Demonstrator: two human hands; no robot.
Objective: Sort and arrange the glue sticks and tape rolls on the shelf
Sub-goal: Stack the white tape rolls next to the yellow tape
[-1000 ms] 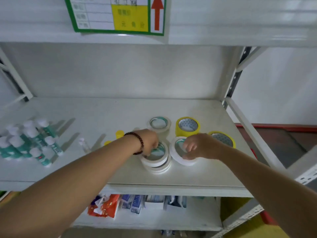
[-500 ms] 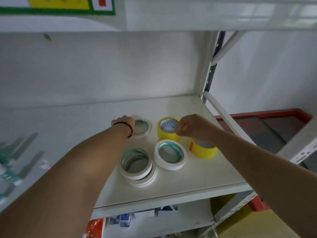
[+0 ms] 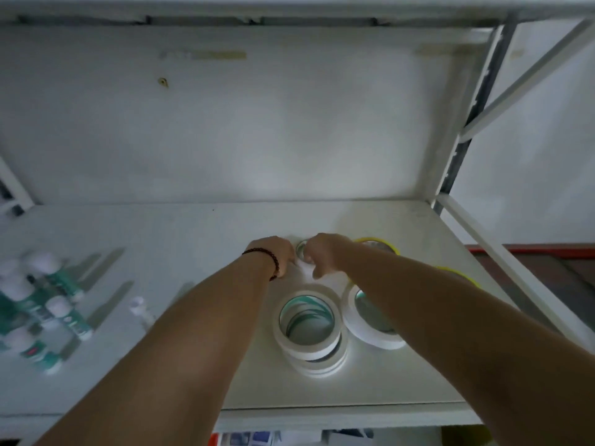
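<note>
Head view showed me both hands reaching to the far middle of the white shelf [image 3: 180, 239]. The left hand [image 3: 277, 254], with a dark bead bracelet [image 3: 269, 257] at its wrist, had its fingers curled down at the left edge of a small white tape roll [image 3: 302, 252]; the right hand [image 3: 325, 252] curled over that roll's right edge. Both hands touched it, but I could not tell from the blur whether either truly pinched it. That roll lay flat, its hole facing up.

Nearer to me sat a stack of white tape rolls [image 3: 309, 329] with green inner rims, flat, holes upward. Just right of it lay another white roll [image 3: 370, 320], partly hidden under the right forearm. Two yellow tape rolls [image 3: 380, 244] stood further right, mostly covered by that arm.

At the left end of the shelf stood a cluster of glue sticks [image 3: 42, 310], white caps and green bodies, upright and blurred. One small clear bottle [image 3: 140, 309] stood apart, between the glue sticks and the tape.
</note>
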